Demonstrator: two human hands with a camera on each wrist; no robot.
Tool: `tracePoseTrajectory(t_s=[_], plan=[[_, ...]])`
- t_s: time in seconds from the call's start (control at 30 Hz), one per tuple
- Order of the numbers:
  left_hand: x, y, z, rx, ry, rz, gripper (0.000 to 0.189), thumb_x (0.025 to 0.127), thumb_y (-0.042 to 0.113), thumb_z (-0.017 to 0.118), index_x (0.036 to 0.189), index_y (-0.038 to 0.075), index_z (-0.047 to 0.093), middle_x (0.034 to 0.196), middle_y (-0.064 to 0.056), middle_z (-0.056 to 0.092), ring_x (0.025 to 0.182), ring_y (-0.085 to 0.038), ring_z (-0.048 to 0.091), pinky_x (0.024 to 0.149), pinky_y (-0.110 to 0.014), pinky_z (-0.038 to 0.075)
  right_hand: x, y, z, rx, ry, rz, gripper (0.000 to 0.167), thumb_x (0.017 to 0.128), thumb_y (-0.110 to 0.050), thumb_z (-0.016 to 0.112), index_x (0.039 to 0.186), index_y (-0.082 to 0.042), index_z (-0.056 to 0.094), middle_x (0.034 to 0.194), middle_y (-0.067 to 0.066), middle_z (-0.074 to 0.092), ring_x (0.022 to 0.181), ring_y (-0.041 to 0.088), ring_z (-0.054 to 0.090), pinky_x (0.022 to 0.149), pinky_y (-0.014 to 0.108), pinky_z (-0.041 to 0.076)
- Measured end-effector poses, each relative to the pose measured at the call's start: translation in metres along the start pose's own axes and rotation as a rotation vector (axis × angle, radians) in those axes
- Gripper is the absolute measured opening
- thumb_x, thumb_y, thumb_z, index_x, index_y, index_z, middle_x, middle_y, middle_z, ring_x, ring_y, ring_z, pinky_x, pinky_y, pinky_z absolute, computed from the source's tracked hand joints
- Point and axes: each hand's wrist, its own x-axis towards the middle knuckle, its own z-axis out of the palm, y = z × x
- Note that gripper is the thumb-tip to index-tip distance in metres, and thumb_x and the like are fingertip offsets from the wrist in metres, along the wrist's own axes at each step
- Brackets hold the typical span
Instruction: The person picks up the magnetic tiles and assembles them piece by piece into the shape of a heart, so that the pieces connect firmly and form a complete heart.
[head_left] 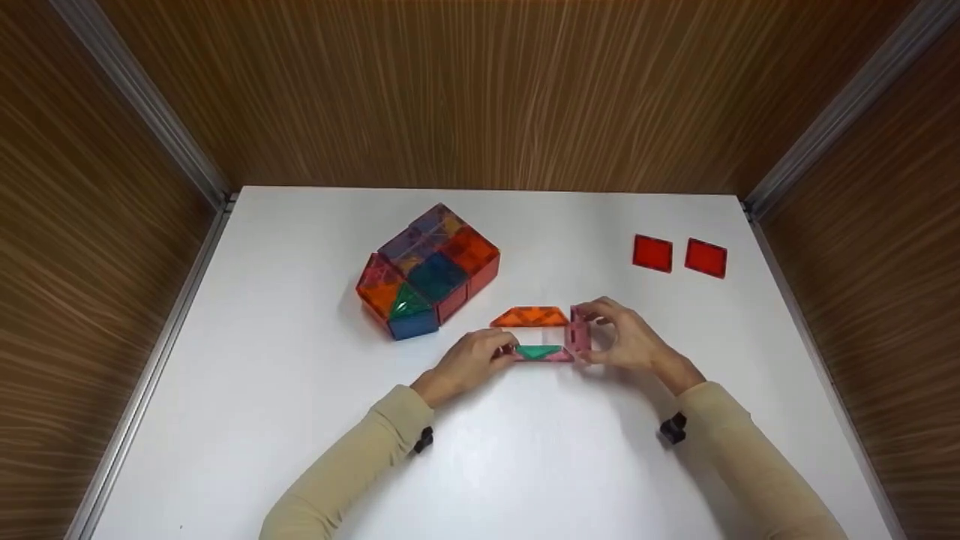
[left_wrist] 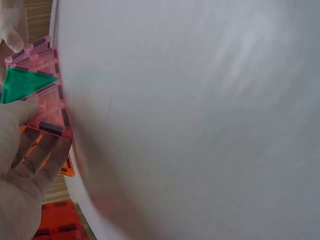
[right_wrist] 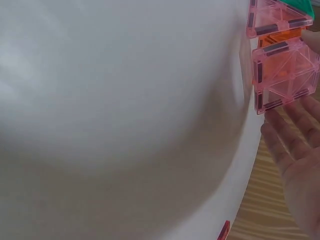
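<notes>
My left hand [head_left: 472,358] pinches the left end of an upright row of pink triangle magnetic tiles [left_wrist: 50,107] and a green triangle tile [left_wrist: 27,82], thumb in front and fingers behind. My right hand [head_left: 630,337] holds an upright pink square magnetic tile [right_wrist: 287,75] by opposite edges, between thumb and fingers. This square stands at the right end of the pink and green row. Behind that row, an orange row of triangle tiles [head_left: 531,317] runs parallel to it. In the head view, my left fingers partly hide the pink and green row's left end.
A built block of many-coloured magnetic tiles [head_left: 431,274] sits to the left and behind my hands. At the back right lie two separate red square tiles, one left [head_left: 652,253] and one right [head_left: 706,257]. Wood-grain panels [head_left: 480,97] border the white table [head_left: 525,465].
</notes>
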Motion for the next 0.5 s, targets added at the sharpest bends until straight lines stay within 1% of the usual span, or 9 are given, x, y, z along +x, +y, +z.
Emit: tracePoseTrajectory(t_s=[0.2,0.37,0.5], plan=[[0.0002,0.0007,0.0013,0.001,-0.01,-0.002,0.014,0.101,0.015,0.071,0.115,0.012,0.072,0.11,-0.004,0.076,0.096,-0.015,0.066,0.093,-0.033,0.059,0.0073,-0.0003,0.0061,0.014,-0.045,-0.062,0.074,0.076,-0.024,0.092,0.142,-0.01,0.062,0.133,0.01,0.067,0.121,0.034,0.066,0.106,0.056,0.056],[0.001,0.0011,0.0021,0.002,-0.007,0.007,0.014,0.101,0.015,0.072,0.114,0.012,0.072,0.108,-0.004,0.076,0.094,-0.015,0.067,0.091,-0.032,0.059,0.0083,-0.0003,0.0076,0.01,-0.059,-0.062,0.073,0.077,-0.023,0.09,0.143,-0.012,0.061,0.133,0.009,0.066,0.122,0.034,0.066,0.107,0.057,0.055],[-0.0001,0.0017,0.0017,-0.009,-0.014,-0.001,0.014,0.101,0.015,0.072,0.114,0.011,0.072,0.107,-0.005,0.076,0.092,-0.016,0.066,0.089,-0.031,0.059,0.0079,0.0003,0.0074,0.012,-0.065,-0.056,0.074,0.078,-0.025,0.091,0.144,-0.013,0.061,0.133,0.008,0.067,0.123,0.033,0.066,0.108,0.057,0.055]])
